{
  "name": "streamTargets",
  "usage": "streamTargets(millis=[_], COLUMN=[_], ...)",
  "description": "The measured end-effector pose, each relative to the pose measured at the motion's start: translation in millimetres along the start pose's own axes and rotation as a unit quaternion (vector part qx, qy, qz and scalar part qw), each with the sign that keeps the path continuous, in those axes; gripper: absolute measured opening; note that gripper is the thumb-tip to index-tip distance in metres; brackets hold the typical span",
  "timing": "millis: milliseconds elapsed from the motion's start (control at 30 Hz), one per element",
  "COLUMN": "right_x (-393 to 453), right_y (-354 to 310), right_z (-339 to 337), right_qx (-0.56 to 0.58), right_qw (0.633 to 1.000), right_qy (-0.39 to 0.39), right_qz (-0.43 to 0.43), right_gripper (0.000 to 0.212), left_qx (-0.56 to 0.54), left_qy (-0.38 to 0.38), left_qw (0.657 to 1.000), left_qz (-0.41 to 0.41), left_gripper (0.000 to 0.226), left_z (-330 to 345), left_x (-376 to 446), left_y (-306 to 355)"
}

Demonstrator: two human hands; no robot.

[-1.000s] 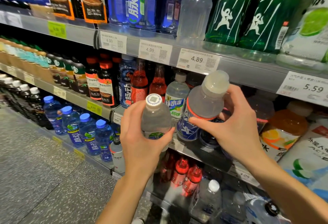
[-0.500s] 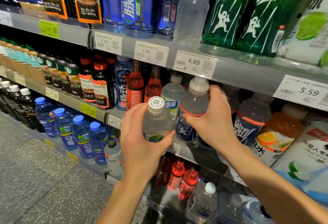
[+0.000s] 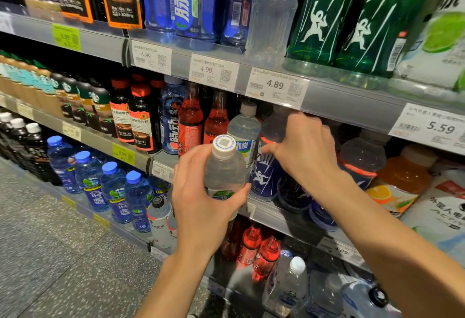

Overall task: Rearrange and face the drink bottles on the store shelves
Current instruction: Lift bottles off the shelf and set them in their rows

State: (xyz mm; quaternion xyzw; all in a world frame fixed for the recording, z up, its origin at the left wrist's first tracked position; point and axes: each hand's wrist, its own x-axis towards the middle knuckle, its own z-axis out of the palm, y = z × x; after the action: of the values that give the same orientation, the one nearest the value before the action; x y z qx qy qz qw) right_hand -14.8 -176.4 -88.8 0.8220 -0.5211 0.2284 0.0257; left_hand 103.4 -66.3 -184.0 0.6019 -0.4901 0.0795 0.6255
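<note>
My left hand (image 3: 201, 199) grips a clear bottle with a white cap (image 3: 224, 166), held upright in front of the middle shelf (image 3: 281, 217). My right hand (image 3: 305, 149) reaches under the upper shelf edge, its fingers curled round the neck of a clear bottle with a dark blue label (image 3: 268, 169) that stands at the shelf front. A similar clear bottle with a white cap (image 3: 244, 126) stands just left of it, partly behind the held one.
Red bottles (image 3: 191, 121), dark coffee bottles (image 3: 141, 119) and an orange drink bottle (image 3: 400, 179) line the middle shelf. Large green bottles (image 3: 324, 13) stand above price tags (image 3: 275, 87). Blue-capped bottles (image 3: 113, 192) fill the lower shelf. Speckled floor (image 3: 50, 254) lies left.
My right hand has carried the blue-labelled bottle from in front of the shelf back under the upper shelf edge onto the middle shelf. The left hand has kept its bottle nearly still.
</note>
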Motion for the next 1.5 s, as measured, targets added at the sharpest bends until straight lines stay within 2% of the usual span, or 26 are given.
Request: streamTargets(millis=[233,467,567,600,633,667,733,800,867,1000,1100,1167,1400,1500], right_x=[-4,-9,-19,-27,-36,-47,-67,-80,-84,-93,-100,-104,-127,-136], right_y=[-1,11,24,29,33,35,38,38,43,55,68,75,86,91], right_z=[-6,-6,1,3,5,7,9,13,19,17,10,4,-26,-30], right_qx=[-0.053,-0.023,0.036,0.07,0.114,0.168,0.287,0.394,0.424,0.456,0.499,0.506,0.46,0.439], right_qw=[0.999,0.999,0.994,0.988,0.981,0.971,0.944,0.896,0.877,0.871,0.849,0.848,0.888,0.897], right_qy=[-0.008,0.028,0.074,0.094,0.101,0.086,-0.016,-0.151,-0.197,-0.173,-0.172,-0.159,0.001,0.054], right_qz=[-0.002,-0.027,-0.075,-0.099,-0.124,-0.146,-0.163,-0.137,-0.107,-0.06,-0.032,-0.01,0.005,0.022], right_gripper=[0.063,0.042,0.024,0.023,0.032,0.043,0.059,0.076,0.084,0.074,0.08,0.085,0.07,0.072], left_qx=[-0.027,-0.062,-0.061,-0.062,-0.064,-0.069,-0.083,-0.102,-0.124,-0.173,-0.23,-0.238,-0.256,-0.27], left_qy=[-0.016,-0.03,-0.044,-0.048,-0.052,-0.056,-0.06,-0.061,-0.069,-0.114,-0.149,-0.176,-0.235,-0.247], left_qw=[0.999,0.997,0.997,0.997,0.996,0.996,0.995,0.993,0.989,0.977,0.958,0.951,0.932,0.925], left_qz=[-0.015,-0.033,-0.022,-0.019,-0.016,-0.015,-0.019,-0.028,-0.032,-0.043,-0.085,-0.087,-0.102,-0.108], left_gripper=[0.074,0.075,0.075,0.075,0.075,0.075,0.075,0.076,0.075,0.079,0.079,0.078,0.057,0.05], left_z=[-2,-1,1,2,3,3,5,7,9,12,12,15,36,47], left_x=[1,3,4,4,4,4,4,4,2,-4,-5,-8,-33,-37], left_y=[2,9,13,15,17,19,24,30,38,48,48,50,82,96])
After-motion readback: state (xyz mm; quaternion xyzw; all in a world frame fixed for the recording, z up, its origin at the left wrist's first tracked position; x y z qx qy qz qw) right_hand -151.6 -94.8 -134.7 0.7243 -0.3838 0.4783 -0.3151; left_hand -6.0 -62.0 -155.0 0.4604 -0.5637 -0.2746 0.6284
